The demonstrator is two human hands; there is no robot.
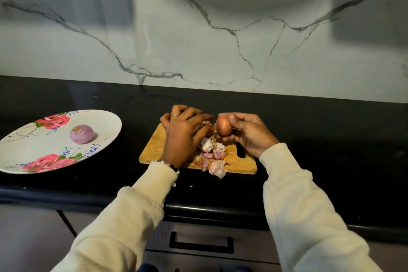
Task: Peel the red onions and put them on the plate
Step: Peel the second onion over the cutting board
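- Right now the right hand (244, 132) grips an unpeeled red onion (223, 125), fingers curled round it, just above the far part of the wooden cutting board (154, 150)
- Beside it the left hand (184, 132) reaches over the board with fingers bent; a scrap of skin (207, 123) shows at its fingertips, though whether they pinch it I cannot tell
- Loose onion peels (213, 154) lie piled on the board's near edge
- One peeled onion (81, 134) sits on the floral plate (26, 152), well to the left on the dark surface (331, 139)
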